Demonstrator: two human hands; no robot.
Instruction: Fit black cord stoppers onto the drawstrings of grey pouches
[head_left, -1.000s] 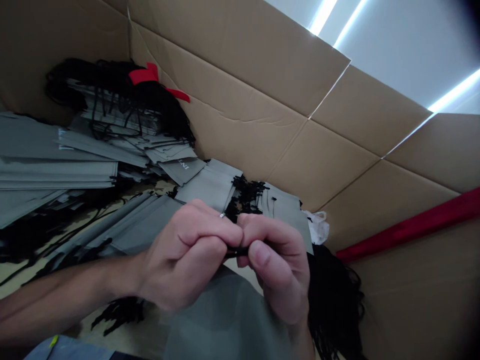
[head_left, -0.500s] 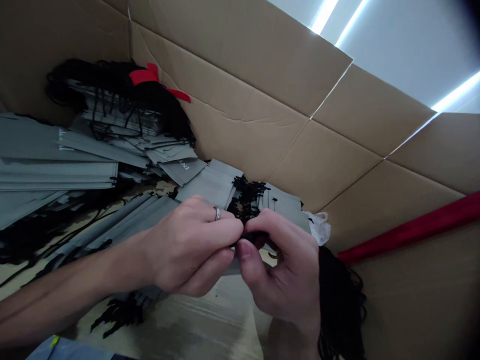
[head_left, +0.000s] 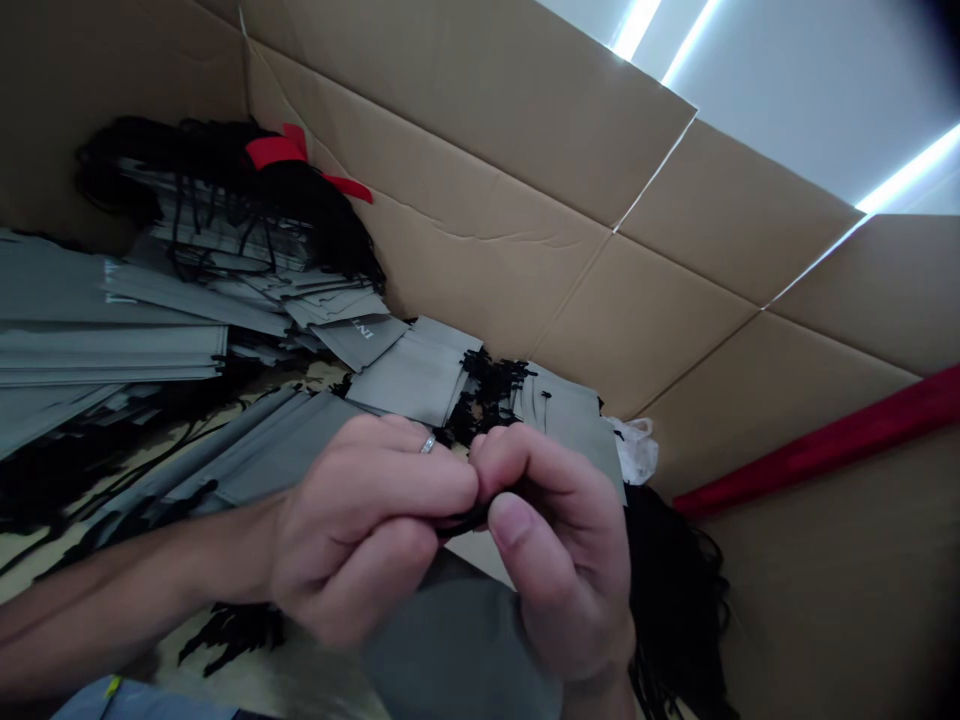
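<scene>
Our left hand (head_left: 360,530) and right hand (head_left: 562,560) curl shut, pinching a black cord (head_left: 465,523) — tight, so it won't slip.

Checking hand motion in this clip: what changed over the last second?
The left hand rolled, showing its ring; it and the right hand still pinch the black cord. The grey bag below them went out of sight, then reappeared. The stacked grey bags and cardboard box stayed put.
</scene>
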